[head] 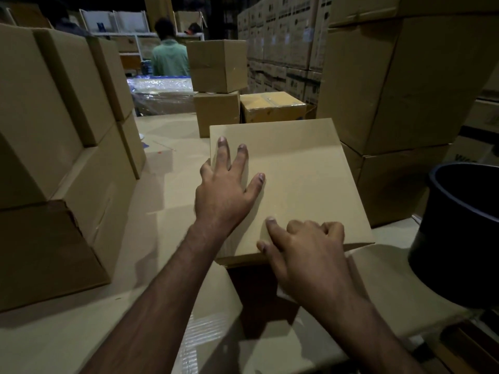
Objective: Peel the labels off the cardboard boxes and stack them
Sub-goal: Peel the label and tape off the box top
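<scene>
Hands (pixel 226 195) (pixel 305 252) on box (pixel 310 168) (left spread flat)

The cardboard box (pixel 294 184) under the hands is plain tan, like the stacked boxes (pixel 54 130) at the left; the bucket (pixel 459 233) at the right edge is dark navy, a taped box (pixel 272 106) behind is yellow-brown, and the person's shirt (pixel 170 59) is pale green.

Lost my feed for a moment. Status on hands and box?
Left hand flat on the box top, fingers spread. Right hand on its near edge, fingers partly curled. No label visible. Dark bin close right.
</scene>
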`<state>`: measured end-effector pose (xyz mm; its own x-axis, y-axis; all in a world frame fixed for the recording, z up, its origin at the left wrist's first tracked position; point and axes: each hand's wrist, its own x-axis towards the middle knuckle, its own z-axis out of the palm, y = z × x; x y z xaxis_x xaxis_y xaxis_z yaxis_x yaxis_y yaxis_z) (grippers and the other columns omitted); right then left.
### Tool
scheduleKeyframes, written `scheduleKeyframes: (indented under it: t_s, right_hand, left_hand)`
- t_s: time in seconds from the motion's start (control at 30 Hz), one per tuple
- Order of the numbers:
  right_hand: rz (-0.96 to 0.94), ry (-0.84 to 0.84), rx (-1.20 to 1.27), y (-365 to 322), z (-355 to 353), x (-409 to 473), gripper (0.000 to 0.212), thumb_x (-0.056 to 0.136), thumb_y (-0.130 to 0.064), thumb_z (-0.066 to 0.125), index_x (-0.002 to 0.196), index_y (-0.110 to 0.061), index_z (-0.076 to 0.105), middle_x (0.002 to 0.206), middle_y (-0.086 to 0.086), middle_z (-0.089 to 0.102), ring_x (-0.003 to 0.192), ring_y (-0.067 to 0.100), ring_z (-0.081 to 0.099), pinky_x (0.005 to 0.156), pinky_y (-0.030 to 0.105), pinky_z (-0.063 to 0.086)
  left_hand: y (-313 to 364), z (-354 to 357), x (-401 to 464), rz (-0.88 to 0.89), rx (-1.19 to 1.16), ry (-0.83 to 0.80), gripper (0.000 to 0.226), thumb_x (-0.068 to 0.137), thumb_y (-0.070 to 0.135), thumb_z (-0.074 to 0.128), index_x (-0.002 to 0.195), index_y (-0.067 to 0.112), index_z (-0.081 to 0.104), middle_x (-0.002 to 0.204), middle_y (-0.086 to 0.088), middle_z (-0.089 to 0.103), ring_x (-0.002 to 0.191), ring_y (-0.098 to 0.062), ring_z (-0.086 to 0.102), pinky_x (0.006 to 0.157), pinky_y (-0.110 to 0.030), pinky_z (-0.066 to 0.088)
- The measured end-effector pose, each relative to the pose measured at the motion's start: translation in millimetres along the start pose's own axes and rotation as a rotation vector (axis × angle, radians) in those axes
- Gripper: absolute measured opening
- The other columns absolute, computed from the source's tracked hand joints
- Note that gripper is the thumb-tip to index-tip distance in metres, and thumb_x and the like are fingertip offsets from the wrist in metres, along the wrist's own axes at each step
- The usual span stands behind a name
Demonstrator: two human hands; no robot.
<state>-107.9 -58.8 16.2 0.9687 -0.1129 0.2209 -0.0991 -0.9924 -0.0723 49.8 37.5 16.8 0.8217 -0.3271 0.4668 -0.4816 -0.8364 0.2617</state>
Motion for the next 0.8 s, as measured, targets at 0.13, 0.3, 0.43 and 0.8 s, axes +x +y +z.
scheduleKeyframes:
  t_s: [0.13,0.3,0.43,0.8]
  right_hand:
    - [0.082,0.067,-0.020,6,1,32,0.056,0.098,-0.062,0.025,0.146,-0.034,0.034,0.117,0.001,0.058,0.108,0.023,0.051,0.090,0.045,0.031]
    - [0.054,0.009,-0.032,0,3,6,0.060,0.097,-0.065,0.024,0.148,-0.033,0.030,0.118,-0.002,0.057,0.110,0.020,0.049,0.093,0.045,0.031]
    - [0.118,0.064,-0.010,9,1,37,0.056,0.097,-0.065,0.024,0.144,-0.037,0.035,0.113,0.000,0.058,0.107,0.021,0.051,0.092,0.045,0.033]
    - [0.080,0.014,-0.123,5,-7,56,0.059,0.097,-0.064,0.028,0.143,-0.029,0.038,0.117,0.003,0.058,0.109,0.023,0.051,0.092,0.047,0.033]
  left_hand:
    - [0,-1,4,-0.005,0.000,-0.010,0.071,0.098,0.065,0.031,0.159,0.035,0.009,0.168,0.002,-0.009,0.144,-0.038,0.024,0.096,-0.049,0.047]
    - [-1,-2,5,-0.004,-0.011,-0.022,0.071,0.098,0.064,0.032,0.159,0.035,0.010,0.168,0.002,-0.009,0.144,-0.037,0.024,0.097,-0.049,0.046]
    - [-2,-1,7,-0.005,-0.013,-0.028,0.071,0.098,0.063,0.032,0.159,0.035,0.010,0.168,0.001,-0.008,0.143,-0.037,0.025,0.097,-0.049,0.046]
    - [-7,1,21,-0.004,-0.027,-0.043,0.071,0.098,0.064,0.034,0.159,0.034,0.014,0.168,0.001,-0.003,0.142,-0.039,0.028,0.097,-0.049,0.046]
